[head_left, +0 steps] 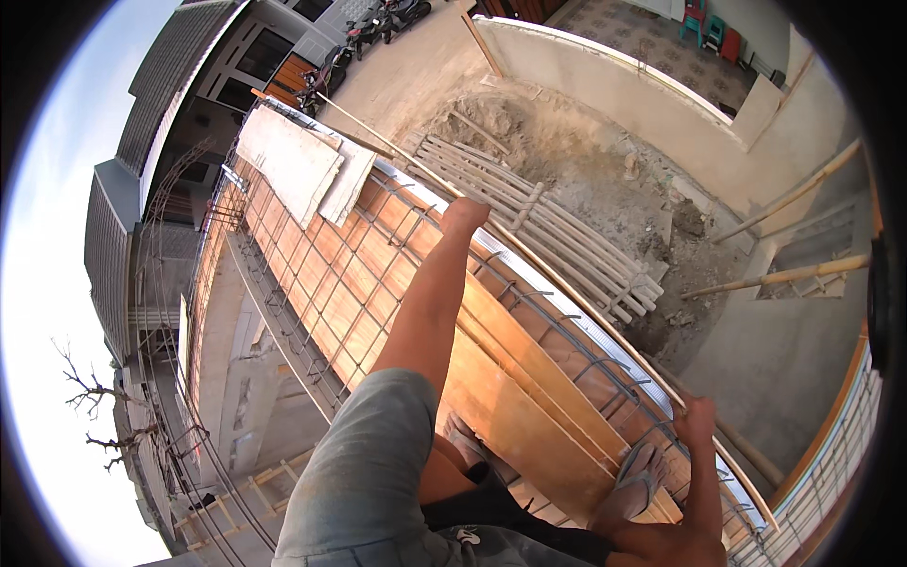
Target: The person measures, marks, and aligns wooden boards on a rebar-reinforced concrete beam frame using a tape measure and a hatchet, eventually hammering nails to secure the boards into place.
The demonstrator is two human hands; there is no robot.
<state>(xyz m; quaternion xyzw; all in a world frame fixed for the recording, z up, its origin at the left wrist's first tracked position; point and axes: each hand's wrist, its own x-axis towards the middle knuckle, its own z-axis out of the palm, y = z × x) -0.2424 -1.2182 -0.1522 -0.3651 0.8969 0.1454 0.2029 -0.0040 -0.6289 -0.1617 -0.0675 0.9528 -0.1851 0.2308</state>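
Note:
A long thin wooden strip runs along the outer edge of the raised deck, beside a silvery metal edging. My left hand is closed around the strip with the arm stretched far forward. Nearer to me, at the lower right, my right hand grips the same strip. Its fingers are partly hidden behind the hand. Under my arms lies a grid of steel rebar with hooked ends, over plywood sheets. My sandalled feet stand on the plywood.
Two pale boards lie on the mesh at the far end. Below the edge, bamboo poles are bundled on rubble-strewn ground beside a low plastered wall. Slanting bamboo props stand at right. A gap with a beam opens at left.

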